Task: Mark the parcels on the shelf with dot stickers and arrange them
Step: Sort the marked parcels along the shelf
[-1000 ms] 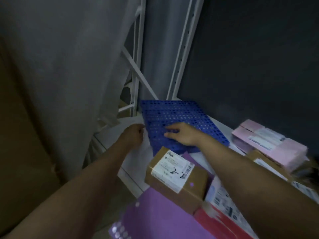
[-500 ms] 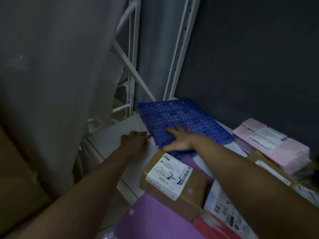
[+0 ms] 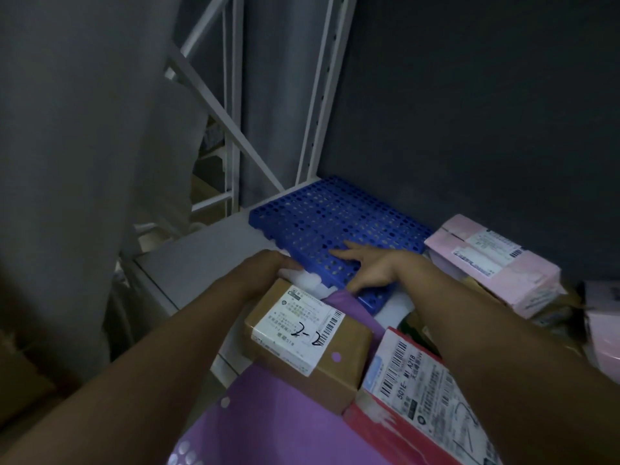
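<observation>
Shelf: pale grey metal shelf board (image 3: 201,260) in a white-framed rack, dimly lit; parcels crowd its right half and front edge.
Blue panel: perforated blue plastic grid panel (image 3: 335,219) lies flat at the back-left corner of the shelf, against the dark rear wall.
Right hand: right hand (image 3: 372,268) rests on the panel's near part, fingers (image 3: 342,254) straight and spread, pressing flat, gripping nothing.
Left hand: left hand (image 3: 268,266) sits at the panel's front-left corner, touching a crumpled white wrapper (image 3: 308,280); how its fingers lie is hidden, so I cannot tell.
Parcels: brown cardboard parcel with a white label (image 3: 308,340) stands at the shelf's front edge, already bearing a purple dot sticker (image 3: 336,357); red-and-white labelled parcel (image 3: 412,397) lies just right of it; pink box with shipping label (image 3: 493,263) sits right of the panel.
Sticker sheet: purple sheet of dot stickers (image 3: 268,421) lies under the brown parcel's near side.
Step in hand: probably squaring the panel into the corner.
Doing it well: keep the palm flat, push evenly towards the rear wall, clear the wrapper from the edge first.
</observation>
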